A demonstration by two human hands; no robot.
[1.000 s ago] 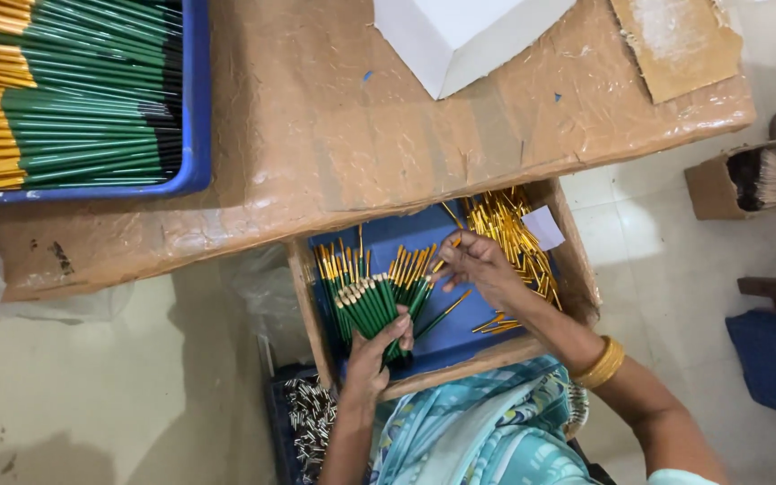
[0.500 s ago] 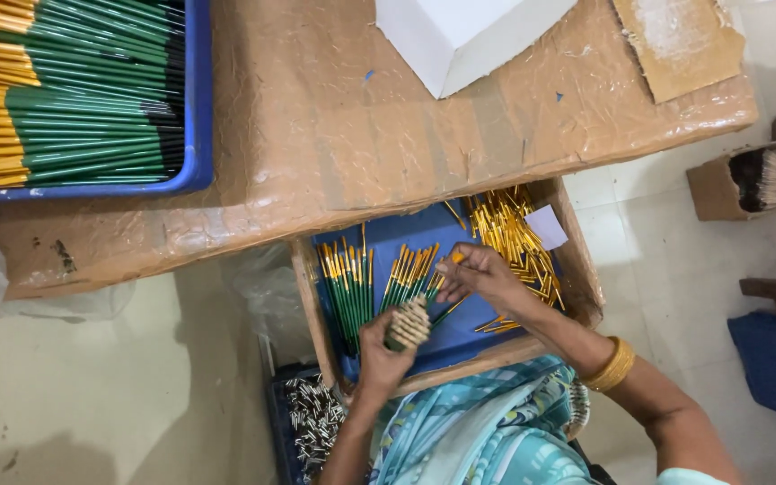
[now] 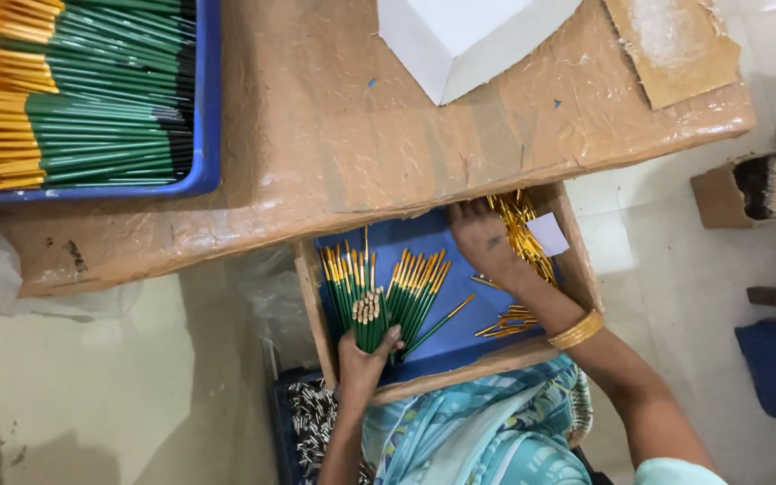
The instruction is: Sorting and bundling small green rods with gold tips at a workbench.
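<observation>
My left hand (image 3: 363, 361) grips a bundle of green sticks with yellow tips (image 3: 369, 317), held upright over the blue-lined wooden box (image 3: 312, 296) on my lap. Loose green sticks (image 3: 413, 289) lie fanned on the blue lining beside it. My right hand (image 3: 484, 242), with a gold bangle on its wrist, reaches to the far right of the box and rests on a pile of short gold-coloured pieces (image 3: 523, 235). Whether it holds any is hidden under the fingers.
A brown paper-covered table (image 3: 352, 135) stands beyond the box. A blue tray of green and yellow sticks (image 3: 74, 90) sits at its left, a white box (image 3: 469, 36) at the top. A cardboard box of brush-like pieces (image 3: 752, 189) stands on the floor, right.
My left hand has gathered green sticks into an upright bundle. My right hand has moved from the sticks up and right to the gold pieces.
</observation>
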